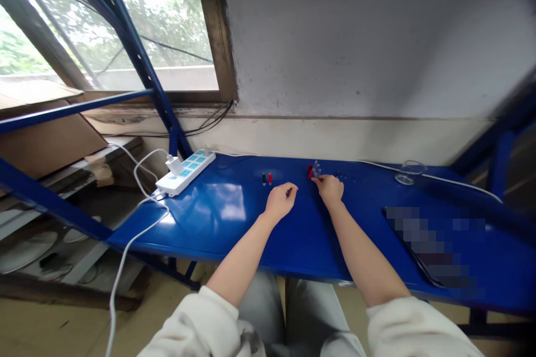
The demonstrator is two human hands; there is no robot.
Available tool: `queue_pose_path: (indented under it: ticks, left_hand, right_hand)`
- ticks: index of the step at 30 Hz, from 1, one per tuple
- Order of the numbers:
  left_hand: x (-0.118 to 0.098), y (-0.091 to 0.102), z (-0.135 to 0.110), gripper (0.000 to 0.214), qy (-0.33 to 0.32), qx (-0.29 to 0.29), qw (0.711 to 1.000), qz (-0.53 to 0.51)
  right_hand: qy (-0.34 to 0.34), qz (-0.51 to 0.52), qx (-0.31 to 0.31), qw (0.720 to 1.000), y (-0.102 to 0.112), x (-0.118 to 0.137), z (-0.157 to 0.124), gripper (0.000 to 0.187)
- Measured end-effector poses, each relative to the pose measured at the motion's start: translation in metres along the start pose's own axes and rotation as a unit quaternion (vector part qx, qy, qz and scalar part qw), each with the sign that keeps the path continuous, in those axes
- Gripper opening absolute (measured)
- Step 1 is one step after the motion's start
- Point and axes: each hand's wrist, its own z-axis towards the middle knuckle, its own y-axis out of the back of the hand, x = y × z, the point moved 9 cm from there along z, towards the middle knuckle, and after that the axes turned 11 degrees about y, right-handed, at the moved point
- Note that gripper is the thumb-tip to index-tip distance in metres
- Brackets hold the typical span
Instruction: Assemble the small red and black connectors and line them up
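My left hand (281, 201) hovers over the middle of the blue table (301, 245), its fingers closed in a pinch. What lies between those fingertips, if anything, is too small to make out. Just beyond it a small black cylinder (263, 178) and a small red cylinder (270, 178) stand side by side. To the right, my right hand (330, 188) reaches down with thumb and finger closed at a small red piece (310, 174). Next to that piece is a cluster of small clear parts (317, 168). Tiny dark bits (341, 175) lie right of this hand.
A white power strip (186, 173) with a plugged-in adapter sits at the table's left end, its cord hanging over the front edge. At the right are a clear round container (404, 179), a white cable (460, 181) and a dark, pixelated flat object (431, 251).
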Motion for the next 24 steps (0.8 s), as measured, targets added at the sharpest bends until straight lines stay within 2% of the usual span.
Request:
queue_pose_path:
  ticks: [4,8,13,17,20,24]
  left_hand:
    - [0.003,0.001,0.001,0.027,0.005,-0.005,1.0,0.024]
    - [0.016,0.01,0.004,0.028,0.051,-0.039,0.995,0.072]
    - [0.039,0.027,0.007,0.052,0.129,-0.107,0.983,0.081]
    - [0.049,0.03,0.007,0.061,0.165,-0.116,0.975,0.089]
    - [0.05,0.03,0.008,0.06,0.171,-0.108,0.975,0.094]
    - [0.049,0.032,0.01,0.047,0.154,-0.11,0.97,0.154]
  right_hand:
    - [0.003,-0.011,0.004,1.0,0.0,0.001,0.002,0.032]
    - [0.002,-0.001,0.006,1.0,-0.003,-0.001,0.003,0.032]
    - [0.0,-0.006,0.004,1.0,-0.003,-0.002,0.005,0.032]
    - [0.005,-0.036,0.015,0.999,0.002,0.002,-0.001,0.029]
    - [0.036,-0.059,0.021,0.997,0.007,0.014,-0.008,0.023]
    - [0.063,-0.034,0.016,0.997,0.011,0.032,-0.018,0.02]
